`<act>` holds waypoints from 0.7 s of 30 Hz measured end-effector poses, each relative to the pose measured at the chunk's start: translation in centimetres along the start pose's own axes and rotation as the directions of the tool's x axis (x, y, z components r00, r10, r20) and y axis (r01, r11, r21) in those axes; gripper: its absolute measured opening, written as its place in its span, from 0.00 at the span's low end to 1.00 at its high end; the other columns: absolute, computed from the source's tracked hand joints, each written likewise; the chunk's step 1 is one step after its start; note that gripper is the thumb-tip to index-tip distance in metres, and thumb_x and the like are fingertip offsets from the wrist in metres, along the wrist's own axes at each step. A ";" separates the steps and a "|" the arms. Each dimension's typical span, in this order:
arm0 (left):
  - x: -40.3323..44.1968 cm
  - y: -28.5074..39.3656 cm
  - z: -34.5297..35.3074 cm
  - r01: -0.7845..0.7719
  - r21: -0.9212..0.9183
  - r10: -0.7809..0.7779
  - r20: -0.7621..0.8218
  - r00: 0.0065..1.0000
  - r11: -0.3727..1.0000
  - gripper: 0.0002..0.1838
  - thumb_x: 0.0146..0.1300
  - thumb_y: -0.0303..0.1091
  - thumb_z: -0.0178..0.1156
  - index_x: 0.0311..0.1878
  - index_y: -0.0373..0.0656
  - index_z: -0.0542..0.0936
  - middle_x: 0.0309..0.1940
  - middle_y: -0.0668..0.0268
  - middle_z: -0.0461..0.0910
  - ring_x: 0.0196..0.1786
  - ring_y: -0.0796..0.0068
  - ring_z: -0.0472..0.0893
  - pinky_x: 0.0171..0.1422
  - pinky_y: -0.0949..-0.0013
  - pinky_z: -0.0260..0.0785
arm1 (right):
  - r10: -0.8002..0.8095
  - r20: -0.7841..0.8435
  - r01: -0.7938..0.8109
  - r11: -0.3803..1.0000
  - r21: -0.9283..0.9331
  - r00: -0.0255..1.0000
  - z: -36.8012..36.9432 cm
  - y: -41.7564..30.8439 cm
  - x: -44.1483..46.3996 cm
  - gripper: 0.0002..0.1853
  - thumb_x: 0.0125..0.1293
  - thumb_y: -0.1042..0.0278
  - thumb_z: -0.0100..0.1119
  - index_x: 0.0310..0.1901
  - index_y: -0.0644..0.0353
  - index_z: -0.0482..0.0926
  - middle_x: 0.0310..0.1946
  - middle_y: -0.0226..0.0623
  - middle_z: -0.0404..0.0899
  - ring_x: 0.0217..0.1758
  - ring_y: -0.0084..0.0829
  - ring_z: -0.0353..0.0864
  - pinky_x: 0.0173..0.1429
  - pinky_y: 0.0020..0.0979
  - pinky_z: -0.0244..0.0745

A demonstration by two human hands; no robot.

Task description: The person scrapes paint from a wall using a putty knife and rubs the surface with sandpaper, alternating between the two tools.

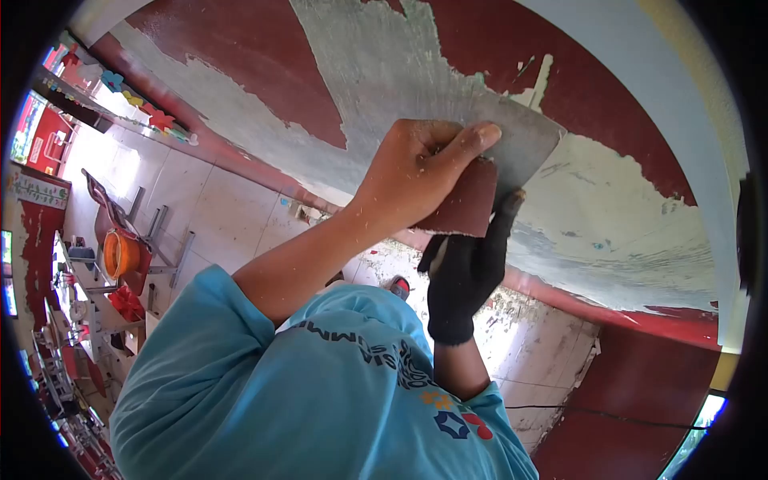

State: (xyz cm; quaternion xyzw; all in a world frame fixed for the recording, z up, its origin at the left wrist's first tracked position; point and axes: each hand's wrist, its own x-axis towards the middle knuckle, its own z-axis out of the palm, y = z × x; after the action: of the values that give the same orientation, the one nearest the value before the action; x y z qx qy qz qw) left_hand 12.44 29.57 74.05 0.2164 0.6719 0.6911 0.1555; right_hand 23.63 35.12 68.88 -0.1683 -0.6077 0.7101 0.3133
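Note:
My bare left hand (432, 164) is closed, with the thumb pressing on a piece of sandpaper (528, 136). One face of the sandpaper looks grey. A reddish-brown part with a torn-looking lower edge hangs below my left hand; whether it is the same sheet or a second piece is hard to tell. My right hand (468, 276), in a black glove with a bare fingertip showing, grips the sandpaper from below, its fingers partly hidden behind it. Just beyond both hands is the wall (384, 60), dark red paint with large scraped grey-white patches.
Dust and paint flakes lie on the tiled floor (528, 336). At the left stand metal-legged furniture and an orange bowl-like container (122, 254). Paper flowers (160, 118) hang along an edge at upper left. A dark cable (608, 416) crosses at lower right.

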 end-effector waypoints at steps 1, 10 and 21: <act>-0.4 -0.2 0.1 0.006 0.000 -0.006 0.002 1.000 1.000 0.27 0.63 0.54 0.58 0.20 0.39 0.78 0.13 0.74 0.70 0.19 0.90 0.66 0.21 0.78 0.56 | -0.006 0.032 0.007 1.000 -0.019 0.999 0.0 0.2 0.2 0.34 0.65 0.83 0.43 0.72 0.62 0.46 0.34 0.33 0.76 0.22 0.16 0.70 0.25 0.20 0.70; -0.3 0.8 0.5 -0.026 0.055 0.029 -0.047 0.998 0.998 0.26 0.63 0.51 0.58 0.20 0.35 0.77 0.11 0.66 0.69 0.17 0.84 0.66 0.20 0.72 0.56 | 0.106 0.107 -0.115 0.990 0.077 0.989 -1.8 2.6 -0.8 0.32 0.67 0.70 0.46 0.69 0.69 0.48 0.51 0.42 0.71 0.32 0.22 0.76 0.30 0.22 0.73; -0.1 0.5 1.1 -0.011 0.100 0.007 0.036 0.999 0.995 0.27 0.64 0.50 0.58 0.18 0.36 0.75 0.10 0.68 0.67 0.17 0.86 0.64 0.19 0.72 0.54 | -0.021 0.023 0.021 1.000 -0.020 1.000 -2.4 1.6 -1.1 0.30 0.67 0.71 0.45 0.69 0.67 0.52 0.42 0.38 0.74 0.21 0.15 0.67 0.23 0.17 0.65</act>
State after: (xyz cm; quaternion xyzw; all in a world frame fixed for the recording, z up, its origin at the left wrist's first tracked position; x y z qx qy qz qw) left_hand 13.15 30.45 74.56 0.2391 0.7017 0.6534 0.1533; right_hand 25.59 36.07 66.68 -0.1571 -0.6200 0.7024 0.3123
